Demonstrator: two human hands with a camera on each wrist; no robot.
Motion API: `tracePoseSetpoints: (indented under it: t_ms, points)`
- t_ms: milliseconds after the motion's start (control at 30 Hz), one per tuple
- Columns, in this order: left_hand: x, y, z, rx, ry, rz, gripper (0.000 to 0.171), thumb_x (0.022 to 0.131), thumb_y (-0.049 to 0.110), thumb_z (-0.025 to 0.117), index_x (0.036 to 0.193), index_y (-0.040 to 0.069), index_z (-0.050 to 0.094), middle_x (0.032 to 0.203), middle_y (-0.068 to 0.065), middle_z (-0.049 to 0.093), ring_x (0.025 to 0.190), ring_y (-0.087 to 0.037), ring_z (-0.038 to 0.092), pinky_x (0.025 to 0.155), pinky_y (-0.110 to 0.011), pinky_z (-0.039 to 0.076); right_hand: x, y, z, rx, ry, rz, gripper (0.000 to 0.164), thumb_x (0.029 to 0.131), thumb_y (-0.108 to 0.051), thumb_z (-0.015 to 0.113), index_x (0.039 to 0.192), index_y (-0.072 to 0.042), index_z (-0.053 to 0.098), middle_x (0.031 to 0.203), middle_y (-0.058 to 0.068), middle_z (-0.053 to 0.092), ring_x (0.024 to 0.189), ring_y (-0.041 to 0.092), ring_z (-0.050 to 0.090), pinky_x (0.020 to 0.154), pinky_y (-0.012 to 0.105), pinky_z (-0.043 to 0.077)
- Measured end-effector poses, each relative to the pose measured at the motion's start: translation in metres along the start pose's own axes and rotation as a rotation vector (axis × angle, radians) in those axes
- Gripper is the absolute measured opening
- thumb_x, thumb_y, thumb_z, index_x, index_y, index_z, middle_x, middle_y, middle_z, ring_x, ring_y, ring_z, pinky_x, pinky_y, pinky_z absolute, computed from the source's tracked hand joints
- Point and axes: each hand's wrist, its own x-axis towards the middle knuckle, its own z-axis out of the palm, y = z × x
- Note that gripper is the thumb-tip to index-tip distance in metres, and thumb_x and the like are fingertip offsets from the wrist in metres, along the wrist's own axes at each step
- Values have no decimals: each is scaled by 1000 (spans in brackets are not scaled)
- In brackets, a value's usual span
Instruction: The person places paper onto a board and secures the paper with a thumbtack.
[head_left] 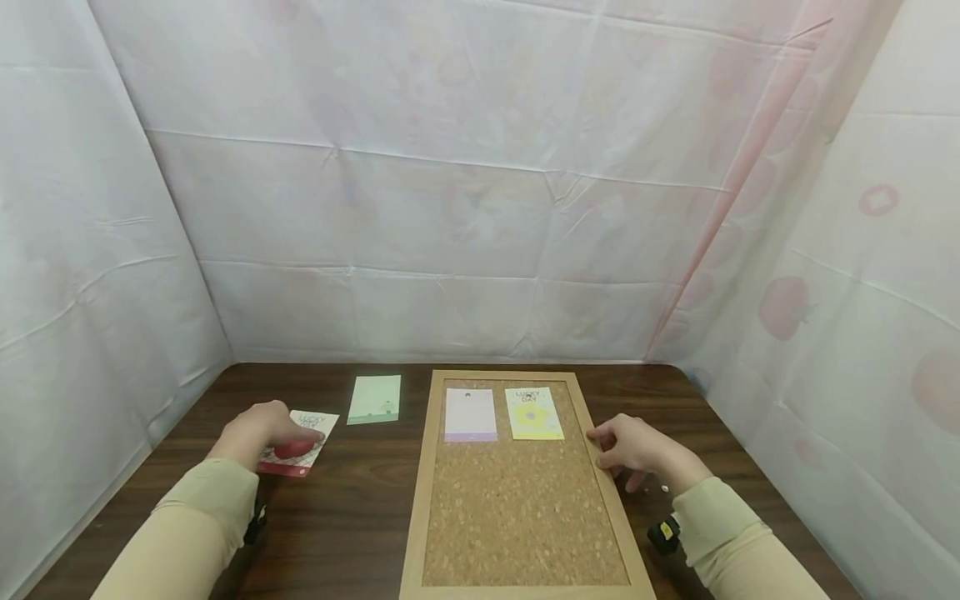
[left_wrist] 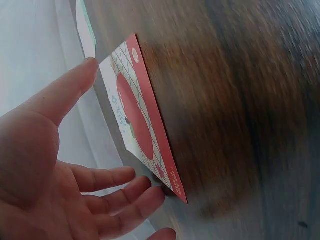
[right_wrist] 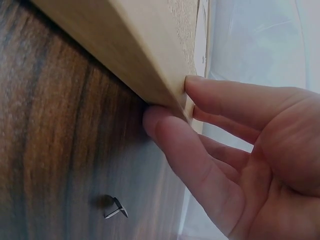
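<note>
My left hand (head_left: 266,433) reaches over a red-edged note card (head_left: 315,429) printed LUCKY DAY, which lies on the table. In the left wrist view its thumb and fingers (left_wrist: 117,215) are spread around the card (left_wrist: 137,115), not closed on it. On the right, my other hand (head_left: 637,450) grips the wooden frame of a cork board (head_left: 525,517) by its right edge. The right wrist view shows fingertips (right_wrist: 197,87) on top of the frame (right_wrist: 125,45) and others low against its side. A purple-edged card (head_left: 470,412) and a yellow LUCKY DAY card (head_left: 534,414) sit at the board's top.
A green card (head_left: 375,400) lies on the dark wooden table (head_left: 352,517) left of the board. Beside my right hand is a metal thumbtack (right_wrist: 116,207), point sticking out sideways. White cloth (head_left: 450,208) hangs behind the table and along both sides.
</note>
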Motion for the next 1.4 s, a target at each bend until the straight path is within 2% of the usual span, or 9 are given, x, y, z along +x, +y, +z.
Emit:
tracePoseSetpoints:
  t_ms: [300, 633, 867, 1133, 1300, 1400]
  points:
    - [1, 9, 3, -3, -7, -57, 59, 76, 54, 81, 90, -2, 68, 82, -12, 58, 76, -28, 54, 70, -45, 48, -1, -1, 0, -3, 3, 7, 54, 87, 2, 75, 139, 3, 59, 98, 6, 66, 70, 23, 69, 47, 41, 57]
    - [3, 9, 4, -2, -6, -54, 61, 76, 52, 83, 90, -5, 67, 81, -14, 57, 76, -29, 54, 71, -43, 48, -1, -3, 0, 4, 1, 4, 54, 88, 3, 74, 139, 3, 59, 100, 6, 67, 70, 23, 69, 47, 41, 57]
    - [4, 10, 5, 17, -5, -48, 69, 75, 55, 83, 96, -9, 66, 85, -16, 59, 78, -30, 54, 73, -44, 49, -3, -2, 0, 18, -2, 0, 55, 87, 3, 74, 140, 2, 58, 103, 7, 69, 71, 24, 69, 47, 42, 57]
    - [7, 10, 6, 5, -9, -49, 71, 77, 50, 83, 102, -14, 63, 88, -19, 59, 80, -31, 54, 76, -45, 48, -2, -1, -1, 24, -6, 0, 55, 87, 2, 75, 139, 2, 59, 103, 7, 68, 69, 24, 70, 47, 42, 57]
    - [5, 11, 6, -13, -23, -60, 65, 78, 49, 82, 99, -10, 64, 86, -17, 58, 79, -30, 54, 75, -45, 47, -1, 0, -1, 26, -5, -1, 55, 87, 2, 75, 139, 2, 59, 103, 7, 68, 69, 25, 69, 47, 43, 57]
    - [5, 12, 6, -25, -30, -90, 61, 77, 50, 83, 97, -5, 66, 85, -15, 57, 79, -30, 54, 74, -49, 45, -1, 0, -1, 25, -5, -3, 55, 87, 2, 75, 139, 3, 59, 103, 7, 68, 69, 24, 69, 47, 43, 57]
